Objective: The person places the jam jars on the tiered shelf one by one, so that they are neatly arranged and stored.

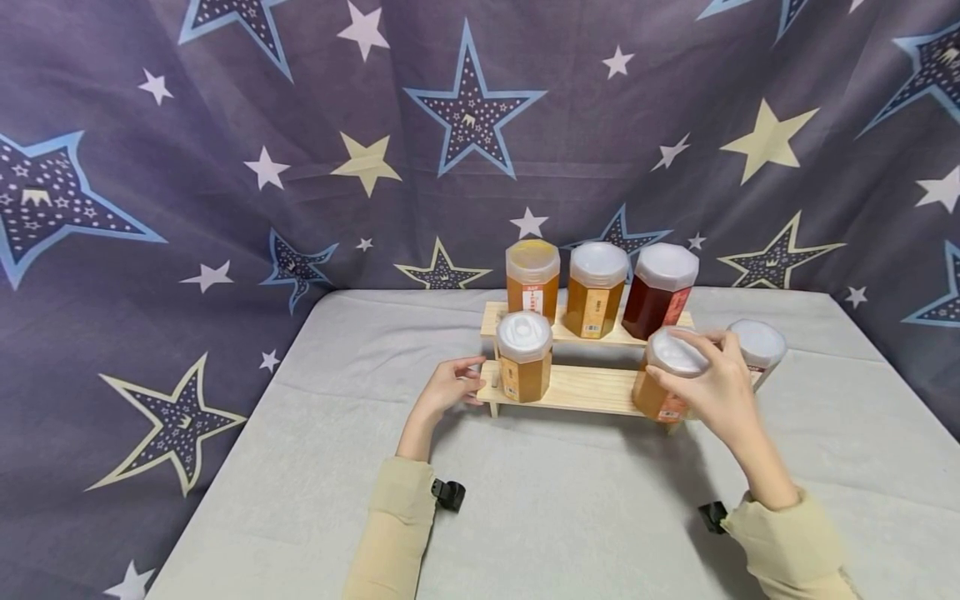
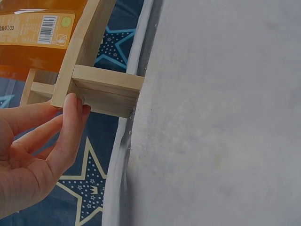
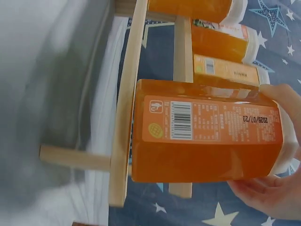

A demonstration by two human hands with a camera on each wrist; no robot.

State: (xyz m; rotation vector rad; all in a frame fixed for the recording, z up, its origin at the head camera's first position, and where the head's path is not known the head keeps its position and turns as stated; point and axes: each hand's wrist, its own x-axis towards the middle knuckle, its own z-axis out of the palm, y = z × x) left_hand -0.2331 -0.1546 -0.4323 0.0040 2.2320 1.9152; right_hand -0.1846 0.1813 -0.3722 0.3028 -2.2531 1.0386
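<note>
At the right end of the two-step wooden rack (image 1: pixel 585 389), my right hand (image 1: pixel 716 387) grips a honey-coloured jar (image 3: pixel 207 136) by its white lid, thumb on one side and fingers on the other. The jar's base is at the lower board; I cannot tell whether it bears its full weight there. My left hand (image 1: pixel 447 387) pinches the left end of that lower board (image 2: pixel 70 70) between thumb and fingers. Close to it, another amber jar (image 1: pixel 525 358) stands upright on the same board. Orange labels with print face the right wrist camera.
On the upper step stand an amber jar with a yellowish lid (image 1: pixel 532 279), an amber jar with a white lid (image 1: pixel 595 287) and a dark red jar (image 1: pixel 660 292). Another white-lidded jar (image 1: pixel 757 346) is right of the rack. A star-patterned curtain (image 1: pixel 465 208) hangs behind the grey-covered table (image 1: pixel 555 517).
</note>
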